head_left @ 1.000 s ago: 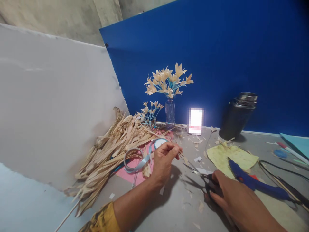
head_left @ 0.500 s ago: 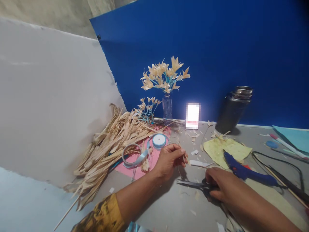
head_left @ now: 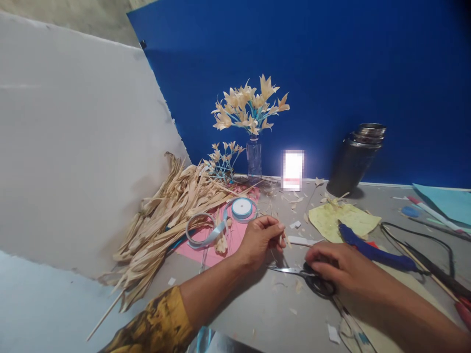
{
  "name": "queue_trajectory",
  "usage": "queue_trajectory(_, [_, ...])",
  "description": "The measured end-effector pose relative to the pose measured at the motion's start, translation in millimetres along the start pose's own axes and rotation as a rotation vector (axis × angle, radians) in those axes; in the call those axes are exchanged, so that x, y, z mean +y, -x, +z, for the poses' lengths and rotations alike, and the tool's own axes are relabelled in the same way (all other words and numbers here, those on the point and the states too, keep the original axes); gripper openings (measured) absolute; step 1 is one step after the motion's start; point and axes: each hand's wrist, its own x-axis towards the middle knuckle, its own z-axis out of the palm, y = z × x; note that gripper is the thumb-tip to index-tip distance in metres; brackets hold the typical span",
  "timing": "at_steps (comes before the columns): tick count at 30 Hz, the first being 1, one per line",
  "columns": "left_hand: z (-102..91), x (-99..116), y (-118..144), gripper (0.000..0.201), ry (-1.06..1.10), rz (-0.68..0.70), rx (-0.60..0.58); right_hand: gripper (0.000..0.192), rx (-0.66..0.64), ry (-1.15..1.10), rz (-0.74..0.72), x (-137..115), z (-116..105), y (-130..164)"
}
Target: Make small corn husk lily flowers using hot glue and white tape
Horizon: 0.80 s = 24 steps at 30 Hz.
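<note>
My left hand [head_left: 263, 240] is closed in a pinch on a thin pale strip of dried husk [head_left: 281, 239], most of which the fingers hide. To its right, my right hand [head_left: 333, 262] hovers over the black handles of a pair of scissors [head_left: 318, 284], its fingers loosely bent and apart; whether a fingertip still touches a handle is unclear. The scissors lie on the grey table with their blades pointing left, below my left hand. A white paper strip [head_left: 301, 240] rests between the two hands.
Dried husks [head_left: 172, 211] are heaped at the left beside a ribbon spool [head_left: 242, 208] on pink paper [head_left: 235, 240]. Behind stand a bottle with husk flowers [head_left: 253, 159], a bright blurred rectangle [head_left: 293, 169] and a dark flask [head_left: 353, 164]. A blue glue gun [head_left: 375, 251] lies right, near yellow paper [head_left: 324, 218].
My right hand has loosened from the scissors, whose handles now show below it on the table. My left hand keeps its pinch. The view has shifted slightly.
</note>
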Motion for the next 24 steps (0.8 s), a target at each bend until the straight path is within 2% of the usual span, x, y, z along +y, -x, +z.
queue_trajectory(3, [2.8, -2.9, 3.5, 0.036, -0.063, 0.016, 0.010, 0.037, 0.112, -0.447, 0.071, -15.2, 9.4, -12.9])
queue_trajectory(5, [4.6, -4.2, 5.7, 0.034, -0.102, 0.031, 0.018, 0.045, 0.113, -0.595, 0.061, -21.9, 15.9, -22.9])
queue_trajectory(8, [6.0, -3.4, 7.1, 0.030, -0.155, 0.048, 0.023, 0.038, 0.144, -0.579, 0.096, -24.6, 18.3, -33.5])
queue_trajectory(12, [5.1, 0.8, 4.7, 0.027, -0.156, 0.039, 0.035, 0.031, 0.280, -0.472, 0.123, -21.2, 12.2, -37.3])
queue_trajectory(15, [1.3, 0.9, 0.3, 0.026, -0.171, 0.008, 0.082, 0.030, 0.336, -0.521, 0.166, -17.5, 10.4, -35.3])
queue_trajectory(18, [-3.9, -0.9, -3.4, 0.027, -0.299, -0.037, 0.100, 0.031, 0.333, -0.622, 0.190, -14.6, 11.6, -30.7])
queue_trajectory(20, [-6.2, -0.5, -3.5, 0.031, -0.447, 0.077, 0.116, 0.032, 0.289, -0.679, 0.180, -14.6, 13.1, -27.5])
queue_trajectory(23, [-5.5, 4.5, 0.4, 0.011, -0.602, 0.337, 0.138, 0.034, 0.216, -0.702, 0.187, -18.2, 16.5, -24.0])
queue_trajectory(24, [-4.4, 7.0, 2.5, 0.015, -0.620, 0.381, 0.133, 0.034, 0.200, -0.696, 0.198, -19.8, 17.9, -23.3])
